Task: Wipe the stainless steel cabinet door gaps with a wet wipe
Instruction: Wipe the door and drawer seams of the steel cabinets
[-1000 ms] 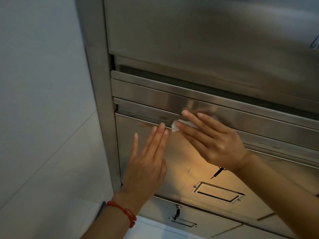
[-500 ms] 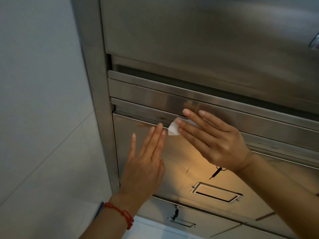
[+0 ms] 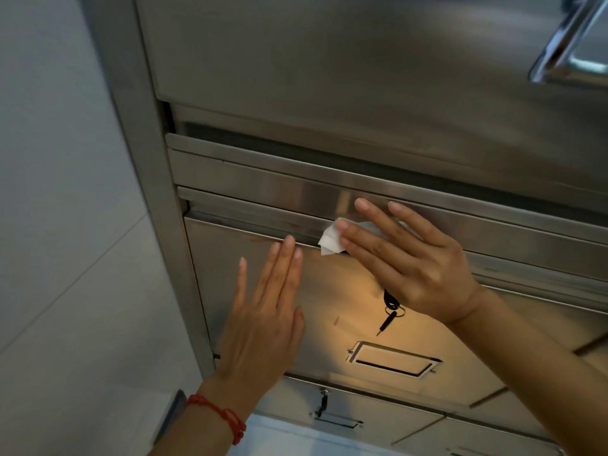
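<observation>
Left hand [image 3: 263,327] lies flat on the stainless steel cabinet door [image 3: 329,307], fingers straight and together, released, holding nothing, fingertips just below the door's top edge; a red string bracelet [image 3: 218,416] sits on that wrist. Just right of those fingertips, a folded white wet wipe [image 3: 330,240] sits at the gap [image 3: 250,230] along the door's top edge, pressed there under the straight, spread fingers of the right hand [image 3: 408,261]. Below that hand a key [image 3: 390,311] hangs from the door's lock, with a recessed handle [image 3: 393,358] lower on the door
</observation>
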